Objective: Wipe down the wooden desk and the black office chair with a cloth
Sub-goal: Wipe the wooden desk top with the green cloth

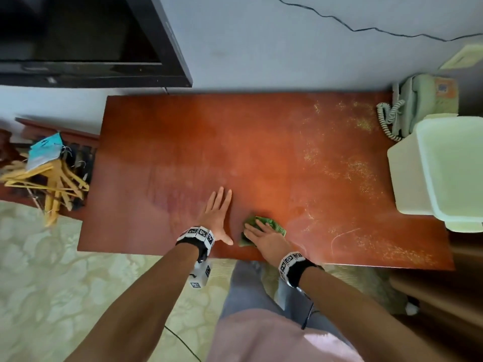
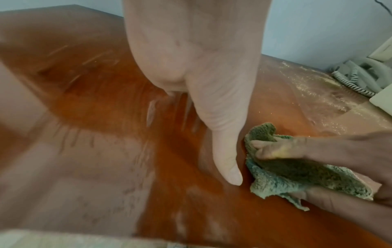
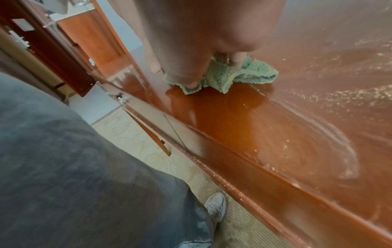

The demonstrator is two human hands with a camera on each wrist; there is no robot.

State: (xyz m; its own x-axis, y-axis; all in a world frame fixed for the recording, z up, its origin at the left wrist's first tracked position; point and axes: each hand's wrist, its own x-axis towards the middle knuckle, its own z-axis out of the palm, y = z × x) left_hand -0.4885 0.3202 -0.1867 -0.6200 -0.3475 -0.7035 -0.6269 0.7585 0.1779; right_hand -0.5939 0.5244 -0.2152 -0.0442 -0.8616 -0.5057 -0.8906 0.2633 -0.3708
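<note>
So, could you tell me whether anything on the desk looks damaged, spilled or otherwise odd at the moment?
Yes: the right half of the wooden desk is speckled with pale gritty residue and a curved scratch-like mark, while the left half looks cleaner. The right hand presses the green cloth beside it.

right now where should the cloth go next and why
Probably sweep the cloth rightward: the right hand presses it flat near the desk front edge, and pale dust specks cover the right side toward the phone. The left hand lies flat alongside.

Dim, soft, motion-blurred, edge-warped frames
</note>
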